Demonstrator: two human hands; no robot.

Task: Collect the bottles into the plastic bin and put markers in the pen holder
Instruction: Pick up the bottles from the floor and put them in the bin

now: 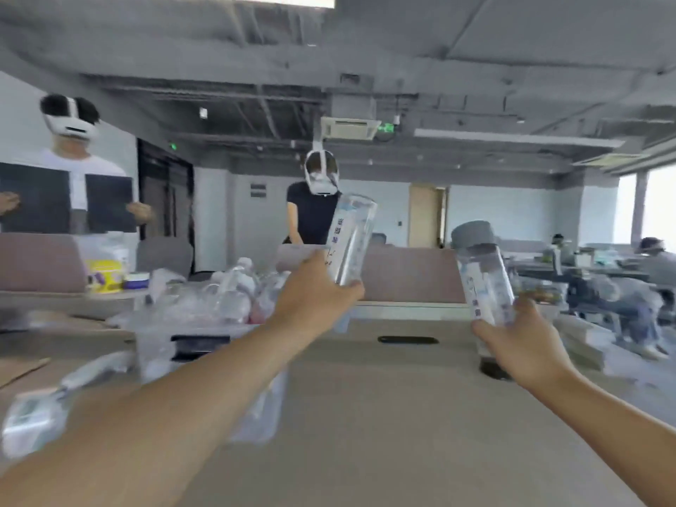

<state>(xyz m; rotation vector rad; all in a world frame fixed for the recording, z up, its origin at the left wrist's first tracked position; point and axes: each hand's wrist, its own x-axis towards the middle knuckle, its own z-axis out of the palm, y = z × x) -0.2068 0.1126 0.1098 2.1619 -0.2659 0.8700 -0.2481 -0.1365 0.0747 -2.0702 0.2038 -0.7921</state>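
My left hand (314, 298) grips a clear bottle (353, 237) by its lower end and holds it tilted in the air, just right of the clear plastic bin (161, 345). Several clear bottles (234, 287) are piled in that bin. My right hand (526, 342) holds a second clear bottle with a grey cap (483, 272), upright and raised over the right part of the table. No markers or pen holder can be made out in this blurred view.
The beige table (384, 415) has a dark cable slot (408, 339) and a round grommet hole (494, 369). A blurred white object (33, 418) lies at the near left. Two people wearing headsets stand behind the partition (409, 272); others sit far right.
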